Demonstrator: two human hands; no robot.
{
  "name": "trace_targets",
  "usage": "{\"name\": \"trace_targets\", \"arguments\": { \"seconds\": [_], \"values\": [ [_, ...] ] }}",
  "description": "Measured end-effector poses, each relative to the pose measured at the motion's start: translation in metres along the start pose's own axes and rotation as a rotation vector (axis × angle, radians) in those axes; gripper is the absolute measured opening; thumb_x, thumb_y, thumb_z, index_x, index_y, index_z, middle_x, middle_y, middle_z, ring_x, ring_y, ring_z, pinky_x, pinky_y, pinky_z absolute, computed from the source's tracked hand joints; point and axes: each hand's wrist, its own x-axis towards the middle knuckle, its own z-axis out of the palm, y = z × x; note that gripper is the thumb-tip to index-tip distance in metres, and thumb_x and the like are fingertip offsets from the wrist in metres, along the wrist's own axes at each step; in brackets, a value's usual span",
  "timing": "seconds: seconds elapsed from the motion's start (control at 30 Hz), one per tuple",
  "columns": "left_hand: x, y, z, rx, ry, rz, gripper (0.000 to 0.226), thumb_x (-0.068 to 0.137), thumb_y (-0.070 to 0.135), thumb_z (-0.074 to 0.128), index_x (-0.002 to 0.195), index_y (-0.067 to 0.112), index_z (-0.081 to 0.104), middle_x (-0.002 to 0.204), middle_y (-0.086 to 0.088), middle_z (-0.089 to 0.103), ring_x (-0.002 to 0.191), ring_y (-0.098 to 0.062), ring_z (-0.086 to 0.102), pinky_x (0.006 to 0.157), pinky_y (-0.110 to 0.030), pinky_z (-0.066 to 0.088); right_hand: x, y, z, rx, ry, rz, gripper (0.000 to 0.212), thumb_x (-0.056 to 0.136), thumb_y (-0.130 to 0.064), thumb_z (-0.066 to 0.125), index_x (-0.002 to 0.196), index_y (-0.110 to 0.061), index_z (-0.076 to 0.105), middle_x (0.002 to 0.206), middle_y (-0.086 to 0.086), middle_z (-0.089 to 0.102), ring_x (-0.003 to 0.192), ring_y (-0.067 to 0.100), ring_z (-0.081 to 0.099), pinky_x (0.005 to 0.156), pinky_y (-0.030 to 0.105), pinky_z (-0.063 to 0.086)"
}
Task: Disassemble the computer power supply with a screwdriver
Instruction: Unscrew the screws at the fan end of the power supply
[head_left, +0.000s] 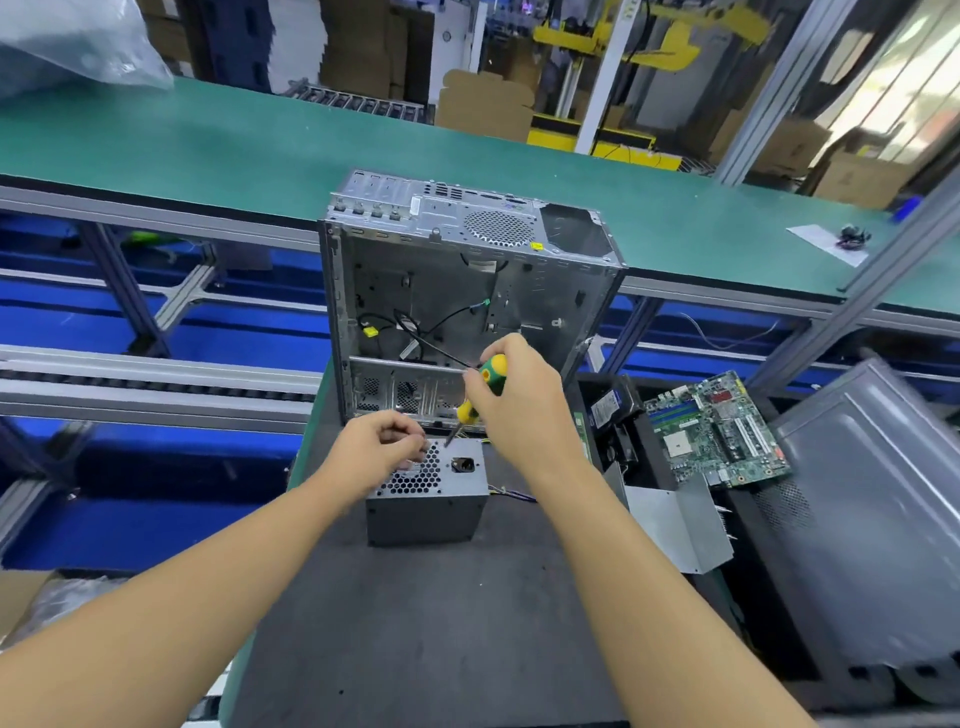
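The person at the bench has the power supply (426, 493) standing on the dark mat (415, 623), just in front of the opened computer case (467, 291). Its perforated face and mains socket are turned upward. The right hand (519, 405) is wrapped round the screwdriver (480, 389), fingers curled on the green-and-yellow handle. The tool's long axis slants from that hand down and to the left. Its tip meets the far edge of the upward face, between the honeycomb grille and the socket. The left hand (379, 447) sits at the far left corner of that face, fingers curled with tips drawn together; whether they pinch a screw cannot be told. The likely next step is turning a screw at that far edge, which calls for the shaft to stand more upright over the head. The housing is a boxy sheet-metal shell, matt grey and hard-edged. A green circuit board (722, 431) and a grey metal panel (857, 519) lie to the right
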Motion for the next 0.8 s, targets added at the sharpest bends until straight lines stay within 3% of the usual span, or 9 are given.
{"name": "trace_targets", "arguments": {
  "seconds": [0.07, 0.13, 0.3, 0.4, 0.5, 0.8],
  "values": [
    [0.003, 0.003, 0.024, -0.100, -0.041, -0.023, 0.008, 0.092, 0.002, 0.064, 0.092, 0.008, 0.070, 0.077, -0.008, 0.074, 0.074, -0.020, 0.072, 0.059, -0.022, 0.054, -0.005, 0.018, -0.017, 0.076, 0.060, 0.078, 0.016, 0.097, -0.031, 0.059, 0.097, -0.018, 0.050, 0.077, -0.004, 0.060, 0.060, 0.000, 0.057, 0.050, 0.013, 0.037],
    [0.005, 0.003, 0.051, -0.127, -0.098, -0.039, 0.008, 0.092, 0.005, 0.066, 0.092, 0.008, 0.073, 0.076, -0.007, 0.073, 0.071, -0.017, 0.071, 0.060, -0.021, 0.054, -0.011, 0.038, -0.035, 0.070, 0.118, 0.142, 0.021, 0.095, -0.035, 0.061, 0.095, -0.018, 0.050, 0.070, -0.006, 0.058, 0.059, -0.004, 0.054, 0.049, 0.012, 0.037],
    [0.004, 0.003, 0.125, -0.157, -0.250, -0.090, 0.012, 0.095, 0.006, 0.063, 0.083, 0.008, 0.065, 0.069, -0.004, 0.072, 0.063, -0.016, 0.069, 0.060, -0.024, 0.058, -0.033, 0.087, -0.075, 0.011, 0.185, 0.243, 0.025, 0.094, -0.037, 0.062, 0.096, -0.015, 0.051, 0.071, -0.002, 0.057, 0.061, 0.008, 0.051, 0.051, 0.018, 0.035],
    [0.003, 0.003, 0.168, -0.128, -0.338, -0.125, 0.014, 0.094, 0.003, 0.062, 0.082, 0.007, 0.064, 0.073, -0.009, 0.073, 0.064, -0.017, 0.070, 0.056, -0.024, 0.056, -0.050, 0.117, -0.101, -0.028, 0.230, 0.316, 0.024, 0.095, -0.035, 0.062, 0.095, -0.014, 0.050, 0.070, -0.002, 0.054, 0.056, 0.007, 0.051, 0.048, 0.017, 0.034],
    [0.001, 0.001, 0.213, -0.088, -0.432, -0.176, 0.011, 0.093, 0.001, 0.063, 0.083, 0.006, 0.065, 0.076, -0.010, 0.074, 0.066, -0.017, 0.070, 0.059, -0.025, 0.057, -0.070, 0.146, -0.127, -0.084, 0.257, 0.390, 0.023, 0.095, -0.033, 0.062, 0.095, -0.015, 0.049, 0.073, 0.000, 0.055, 0.065, 0.019, 0.048, 0.056, 0.031, 0.033],
    [-0.010, -0.031, 0.332, 0.155, -0.597, -0.388, 0.011, 0.093, 0.003, 0.062, 0.083, 0.000, 0.067, 0.074, -0.010, 0.071, 0.057, -0.014, 0.068, 0.049, -0.021, 0.052, -0.120, 0.215, -0.183, -0.166, 0.358, 0.571, 0.019, 0.095, -0.034, 0.061, 0.102, -0.021, 0.049, 0.088, -0.001, 0.061, 0.080, 0.026, 0.059, 0.068, 0.037, 0.050]
  ]
}}
